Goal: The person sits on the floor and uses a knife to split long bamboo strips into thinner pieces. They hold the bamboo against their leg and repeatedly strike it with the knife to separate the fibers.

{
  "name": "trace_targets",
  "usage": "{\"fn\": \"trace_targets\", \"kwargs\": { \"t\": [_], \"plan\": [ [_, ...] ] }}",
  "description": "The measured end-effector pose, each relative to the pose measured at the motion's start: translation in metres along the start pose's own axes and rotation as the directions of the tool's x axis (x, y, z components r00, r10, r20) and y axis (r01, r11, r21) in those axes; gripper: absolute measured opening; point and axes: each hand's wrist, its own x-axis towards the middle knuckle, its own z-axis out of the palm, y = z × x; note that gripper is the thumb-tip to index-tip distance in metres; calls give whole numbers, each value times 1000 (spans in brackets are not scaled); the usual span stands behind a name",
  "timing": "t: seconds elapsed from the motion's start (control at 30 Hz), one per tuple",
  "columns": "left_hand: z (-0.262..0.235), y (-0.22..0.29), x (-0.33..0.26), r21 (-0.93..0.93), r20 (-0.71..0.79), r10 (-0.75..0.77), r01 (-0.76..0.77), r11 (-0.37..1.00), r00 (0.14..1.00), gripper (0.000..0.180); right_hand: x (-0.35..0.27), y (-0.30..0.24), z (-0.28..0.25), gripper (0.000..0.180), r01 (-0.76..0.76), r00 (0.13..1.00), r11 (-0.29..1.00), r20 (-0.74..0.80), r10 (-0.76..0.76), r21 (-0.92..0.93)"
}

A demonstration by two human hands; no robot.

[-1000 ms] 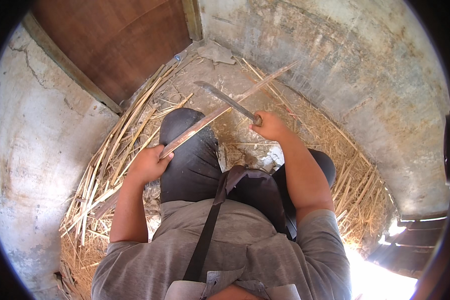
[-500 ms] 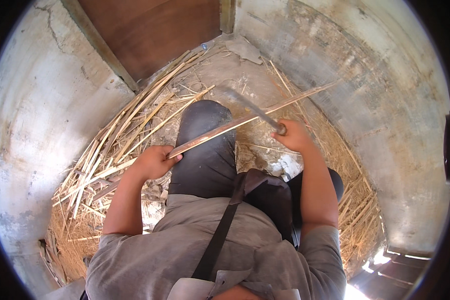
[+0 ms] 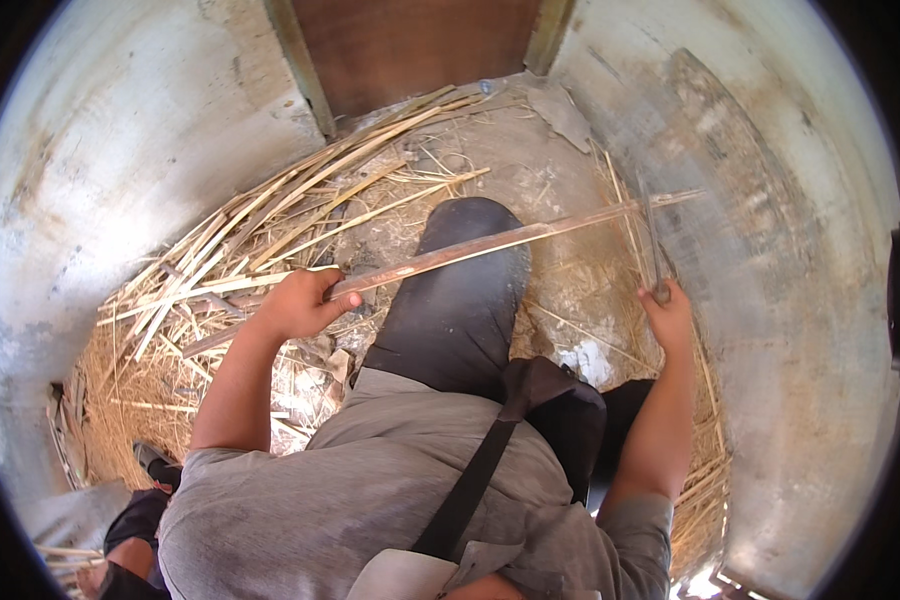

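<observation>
My left hand (image 3: 310, 303) is closed round the near end of a long bamboo strip (image 3: 440, 257), brown with a pale cut edge. The strip slants up to the right across my knee in dark trousers (image 3: 450, 300). At the right, my right hand (image 3: 669, 308) grips the handle of a long-bladed knife (image 3: 653, 235). The knife's blade points away from me, crosses the strip near its far end in this view and is smeared by motion; whether they touch I cannot tell.
Long pale strips (image 3: 300, 190) lie heaped along the left wall (image 3: 170, 130). Shavings (image 3: 110, 370) cover the floor at left and right. A white crumpled scrap (image 3: 587, 362) lies by my right leg. A brown door panel (image 3: 410, 50) stands ahead. Another person's foot (image 3: 155, 462) shows at lower left.
My right hand has moved right with the knife, towards the strip's far end, and the blade has swung from pointing left to pointing away. The view has turned left; another person's leg has appeared.
</observation>
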Motion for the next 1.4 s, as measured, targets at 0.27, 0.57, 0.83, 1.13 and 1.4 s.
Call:
{"fn": "trace_targets", "kwargs": {
  "t": [0.27, 0.57, 0.83, 1.13, 1.4],
  "plan": [
    [-3, -81, -34, 19, -97, -321, 324, 946, 942, 68, -19, 49, -43, 41, -76, 967, 986, 231, 110, -148],
    [-5, -131, -38, 133, -109, -448, 460, 878, 887, 69, -59, 106, -61, 45, -241, 907, 930, 275, 318, -278],
    [-41, -157, -16, 134, -245, -390, 430, 893, 887, 61, -58, 86, -55, 48, -204, 908, 903, 271, 319, -379],
    [-105, -153, 33, 320, -609, -358, 633, 705, 708, 63, -57, 78, -53, 47, -222, 919, 902, 229, 320, -370],
    [40, -192, 63, 205, -467, -41, 153, 967, 883, 57, -67, 84, -56, 66, -263, 911, 830, 157, 381, -491]
  ]
}}
